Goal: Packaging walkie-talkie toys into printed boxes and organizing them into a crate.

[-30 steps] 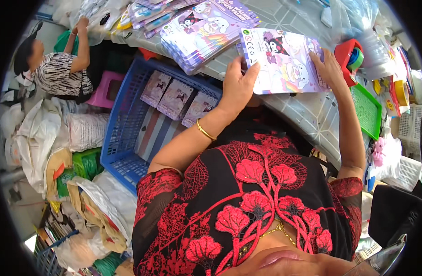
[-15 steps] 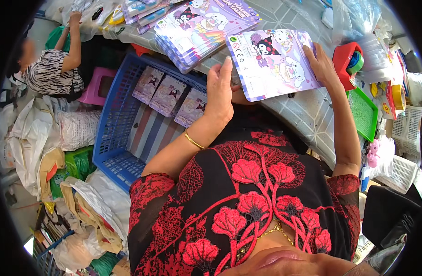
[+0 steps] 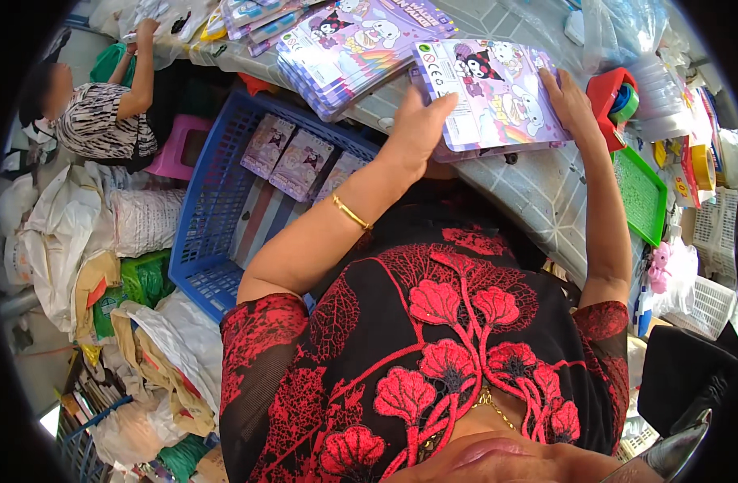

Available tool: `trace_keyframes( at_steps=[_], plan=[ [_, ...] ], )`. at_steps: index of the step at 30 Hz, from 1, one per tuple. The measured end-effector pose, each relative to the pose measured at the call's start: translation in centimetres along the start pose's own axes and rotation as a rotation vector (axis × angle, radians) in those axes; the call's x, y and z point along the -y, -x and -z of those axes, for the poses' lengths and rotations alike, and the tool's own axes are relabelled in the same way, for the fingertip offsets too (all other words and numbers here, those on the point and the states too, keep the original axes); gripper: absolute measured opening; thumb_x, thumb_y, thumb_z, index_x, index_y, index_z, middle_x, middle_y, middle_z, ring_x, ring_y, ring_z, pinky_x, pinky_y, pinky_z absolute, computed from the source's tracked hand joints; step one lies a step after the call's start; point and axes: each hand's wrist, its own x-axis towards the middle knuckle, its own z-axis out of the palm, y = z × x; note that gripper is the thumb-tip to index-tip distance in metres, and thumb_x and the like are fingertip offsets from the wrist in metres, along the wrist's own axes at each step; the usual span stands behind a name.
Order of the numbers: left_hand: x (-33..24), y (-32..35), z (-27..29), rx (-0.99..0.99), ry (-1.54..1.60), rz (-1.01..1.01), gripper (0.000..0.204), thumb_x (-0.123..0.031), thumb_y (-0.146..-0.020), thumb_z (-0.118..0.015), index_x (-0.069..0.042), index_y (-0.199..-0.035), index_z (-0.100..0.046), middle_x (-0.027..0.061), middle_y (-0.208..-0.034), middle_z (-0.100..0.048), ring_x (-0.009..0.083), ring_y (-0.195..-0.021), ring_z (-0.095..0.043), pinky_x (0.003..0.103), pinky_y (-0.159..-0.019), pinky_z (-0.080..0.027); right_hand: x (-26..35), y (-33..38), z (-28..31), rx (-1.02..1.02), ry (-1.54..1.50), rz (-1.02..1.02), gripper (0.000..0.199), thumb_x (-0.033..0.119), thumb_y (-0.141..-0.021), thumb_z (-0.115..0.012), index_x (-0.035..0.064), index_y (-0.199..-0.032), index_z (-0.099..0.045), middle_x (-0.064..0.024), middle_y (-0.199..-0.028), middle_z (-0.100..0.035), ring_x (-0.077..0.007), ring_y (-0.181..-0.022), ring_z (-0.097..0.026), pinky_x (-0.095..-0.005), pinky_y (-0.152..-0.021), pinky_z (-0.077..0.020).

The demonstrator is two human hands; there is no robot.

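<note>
The left hand point(image 3: 417, 133) is partly closed, its thumb at the left edge of some purple printed cards point(image 3: 498, 101) — the other fingers are mostly hidden. The right hand point(image 3: 570, 105), half curled, grips their opposite edge, so the cards sit between both hands. Symbols and small print run beside the left thumb; bigger lettering marks the card stack point(image 3: 353, 60) up and left of the left hand — likewise purple.

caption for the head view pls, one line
Left hand and right hand hold purple cartoon cards near a blue plastic basket.
</note>
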Motion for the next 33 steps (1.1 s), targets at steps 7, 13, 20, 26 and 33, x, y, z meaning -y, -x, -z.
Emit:
trace_keyframes(
  at_steps=[7, 13, 20, 26, 33],
  plan=[
    [-2.2, -2.3, 0.2, -0.232, 0.048, 0.314, 0.040, -0.038, -0.075, -0.071, -0.012, -0.103, -0.060, 0.0028, -0.094, -0.063, 0.0129, -0.080, -0.056, 0.030, -0.074, -0.043, -0.6, -0.1, 0.3, -0.076, -0.092, 0.010, 0.073, 0.058, -0.087, -0.038, -0.0074, -0.115, -0.052, -0.0309, -0.108, -0.058, -0.0416, -0.106, -0.054, -0.0433, -0.093, -0.0385],
    [-1.3, -2.0, -1.5, 0.072, 0.241, 0.213, 0.055, -0.043, -0.077, -0.071, -0.008, -0.117, -0.054, 0.0044, -0.110, -0.061, 0.0178, -0.102, -0.056, 0.036, -0.091, -0.042, -4.1, -1.3, -0.9, -0.106, 0.004, 0.159, 0.056, 0.044, -0.094, -0.038, -0.0048, -0.118, -0.050, -0.0240, -0.111, -0.058, -0.0384, -0.103, -0.055, -0.0394, -0.090, -0.0400],
    [-0.2, -1.3, -1.6, 0.378, 0.646, 0.327, 0.076, -0.064, -0.078, -0.054, -0.008, -0.129, -0.045, 0.0115, -0.127, -0.052, 0.0273, -0.116, -0.049, 0.044, -0.100, -0.039, -3.1, -0.5, 0.1, -0.009, -0.364, 0.022, 0.063, 0.050, -0.091, -0.036, -0.0057, -0.111, -0.057, -0.0289, -0.110, -0.058, -0.0408, -0.108, -0.053, -0.0384, -0.094, -0.0383],
    [1.7, -1.7, -1.1, 0.332, 0.743, 0.385, 0.060, -0.050, -0.091, -0.044, -0.006, -0.132, -0.043, 0.0139, -0.131, -0.050, 0.0312, -0.117, -0.050, 0.046, -0.101, -0.038, -1.2, 1.6, 1.1, -0.078, -0.017, -0.050, 0.057, 0.045, -0.093, -0.033, -0.0039, -0.116, -0.052, -0.0250, -0.116, -0.055, -0.0382, -0.109, -0.052, -0.0405, -0.092, -0.0375],
    [2.1, -0.9, 1.8, 0.615, 1.145, 0.493, 0.050, -0.037, -0.095, -0.038, -0.002, -0.131, -0.042, 0.0158, -0.130, -0.050, 0.0311, -0.118, -0.050, 0.046, -0.102, -0.038, 1.5, 5.2, 4.8, -0.167, -0.065, -0.061, 0.069, 0.057, -0.087, -0.039, 0.0004, -0.125, -0.048, -0.0279, -0.114, -0.057, -0.0385, -0.111, -0.053, -0.0422, -0.096, -0.0360]
  ],
)
